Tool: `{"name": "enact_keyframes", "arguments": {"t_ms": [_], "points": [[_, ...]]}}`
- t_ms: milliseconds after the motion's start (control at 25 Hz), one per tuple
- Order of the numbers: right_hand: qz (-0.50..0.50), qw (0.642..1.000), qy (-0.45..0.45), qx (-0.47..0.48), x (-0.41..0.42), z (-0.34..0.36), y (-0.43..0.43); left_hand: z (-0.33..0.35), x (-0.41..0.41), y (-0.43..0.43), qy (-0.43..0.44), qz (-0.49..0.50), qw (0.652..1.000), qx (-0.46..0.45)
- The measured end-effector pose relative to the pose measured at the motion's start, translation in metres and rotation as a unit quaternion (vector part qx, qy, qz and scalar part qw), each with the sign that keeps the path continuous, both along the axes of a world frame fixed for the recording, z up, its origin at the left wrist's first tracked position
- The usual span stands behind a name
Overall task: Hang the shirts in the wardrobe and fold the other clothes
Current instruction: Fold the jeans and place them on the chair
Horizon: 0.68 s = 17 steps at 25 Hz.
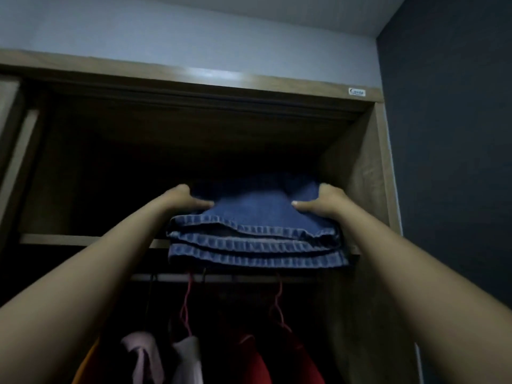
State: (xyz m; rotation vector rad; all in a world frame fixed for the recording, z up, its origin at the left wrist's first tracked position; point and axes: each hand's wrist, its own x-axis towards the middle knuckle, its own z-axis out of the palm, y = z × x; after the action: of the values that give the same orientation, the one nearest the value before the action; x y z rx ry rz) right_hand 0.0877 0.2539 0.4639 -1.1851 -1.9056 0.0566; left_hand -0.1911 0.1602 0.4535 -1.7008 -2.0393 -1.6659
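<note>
Folded blue jeans (255, 217) lie at the right end of the wardrobe's upper shelf (83, 239), their hems hanging over its front edge. My left hand (182, 199) grips the left side of the jeans, thumb on top. My right hand (322, 200) grips the right side the same way. Both arms reach up from below. Under the shelf, shirts hang from a metal rail (227, 278): a pale pink one (141, 353), a white one (188, 358) and a red one (260, 361) on pink hangers (185, 309).
The wardrobe's wooden right wall (360, 173) stands close beside the jeans. The shelf's dark interior stretches to the left. A sliding door (11, 139) covers the far left. A dark blue room wall (448, 134) is on the right.
</note>
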Motion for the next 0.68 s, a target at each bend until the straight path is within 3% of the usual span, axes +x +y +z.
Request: {"name": "enact_keyframes", "arguments": {"t_ms": [40,120,200,280,320,400,440,560,680], "points": [[-0.052,0.995,-0.073,-0.033,-0.001,-0.005,0.003,-0.002,-0.009,0.006,0.049,0.026,0.996,-0.073],[-0.087,0.987,-0.136,-0.011,0.001,-0.015,-0.002,-0.007,-0.017,0.003,0.147,0.067,0.979,-0.123],[0.020,0.990,-0.113,0.083,0.006,-0.024,-0.020,-0.009,-0.012,-0.020,0.194,0.034,0.979,-0.049],[0.166,0.966,-0.134,0.145,0.009,-0.041,-0.047,-0.021,0.007,-0.055,0.267,-0.064,0.962,-0.006],[0.174,0.948,-0.213,0.163,0.010,-0.051,-0.059,-0.031,0.013,-0.068,0.352,-0.076,0.932,-0.030],[0.062,0.885,-0.386,0.254,0.010,-0.068,-0.062,-0.053,0.012,-0.072,0.569,0.027,0.819,-0.060],[0.013,0.858,-0.421,0.294,0.011,-0.070,-0.058,-0.057,0.008,-0.068,0.609,0.067,0.790,-0.040],[0.012,0.846,-0.415,0.334,0.019,-0.046,-0.047,-0.045,0.003,-0.062,0.566,0.000,0.821,0.071],[0.005,0.846,-0.411,0.339,0.025,-0.020,-0.027,-0.025,0.011,-0.032,0.544,0.004,0.828,0.134]]}}
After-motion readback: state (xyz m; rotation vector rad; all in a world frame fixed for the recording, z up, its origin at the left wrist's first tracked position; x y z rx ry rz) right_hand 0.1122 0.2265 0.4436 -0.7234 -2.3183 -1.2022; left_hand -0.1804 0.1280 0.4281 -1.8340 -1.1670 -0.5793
